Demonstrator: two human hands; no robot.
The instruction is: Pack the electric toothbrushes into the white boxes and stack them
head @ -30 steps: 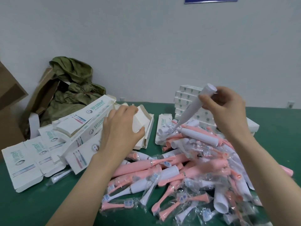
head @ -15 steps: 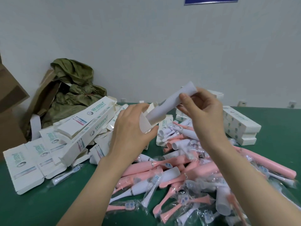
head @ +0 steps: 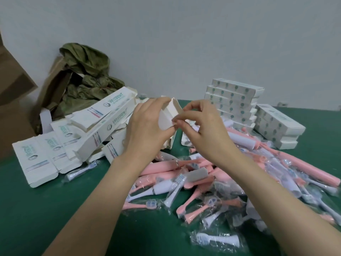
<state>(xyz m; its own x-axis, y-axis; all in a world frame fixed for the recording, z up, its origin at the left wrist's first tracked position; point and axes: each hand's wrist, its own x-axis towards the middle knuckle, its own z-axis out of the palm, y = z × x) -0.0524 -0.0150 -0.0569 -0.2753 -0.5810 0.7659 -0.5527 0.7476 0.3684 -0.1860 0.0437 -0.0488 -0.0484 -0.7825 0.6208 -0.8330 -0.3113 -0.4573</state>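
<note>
1. Head view: the left hand (head: 145, 130) gripped a white box (head: 173, 109), held above the green table (head: 55, 209).
2. The right hand (head: 204, 130) pinched that box's open end with curled fingertips.
3. Pink and white toothbrushes (head: 166, 169) lay heaped beneath both hands; packed boxes (head: 234, 100) stood stacked behind the heap.

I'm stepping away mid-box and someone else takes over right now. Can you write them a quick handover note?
Left hand grips an open-ended white box; right hand pinches its end flap. Whether a toothbrush is inside cannot be seen.
Done: closed boxes stacked at the back right, a shorter stack beside them.
Left: close this box and stack it, then pack the pile of pink and white toothbrushes into the open cartons heaped on the left.
</note>
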